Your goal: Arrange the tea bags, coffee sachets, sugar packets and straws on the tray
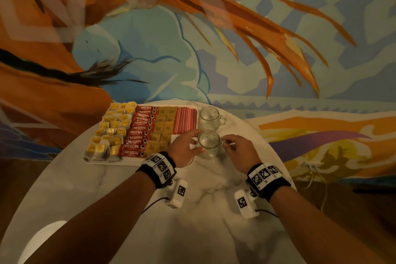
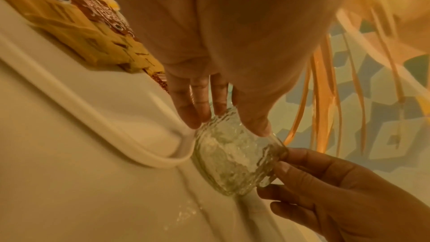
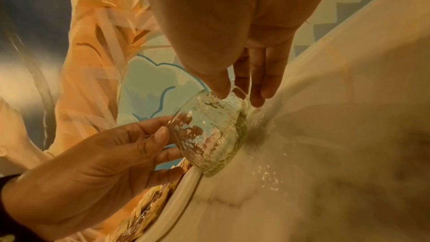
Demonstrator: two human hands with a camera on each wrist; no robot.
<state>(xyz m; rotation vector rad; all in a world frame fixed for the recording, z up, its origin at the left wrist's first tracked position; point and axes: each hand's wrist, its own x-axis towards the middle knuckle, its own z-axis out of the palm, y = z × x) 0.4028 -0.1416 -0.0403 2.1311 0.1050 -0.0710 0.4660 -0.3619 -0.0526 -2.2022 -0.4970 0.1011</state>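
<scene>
Two glass mugs point(image 1: 211, 117) beside filled tray point(image 1: 111, 162), both hands gripping nearer mug point(image 1: 209, 144), left hand point(image 1: 186, 149) body, right hand point(image 1: 241, 153) handle.

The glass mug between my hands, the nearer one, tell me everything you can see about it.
The nearer glass mug is clear, with a bumpy textured wall and a side handle, and looks empty. It stands upright on the marble table, just off the white tray at its near right corner; whether it touches the rim is unclear. The left hand cups its body with fingertips; the right hand pinches the handle. A second similar mug stands just behind it.
</scene>
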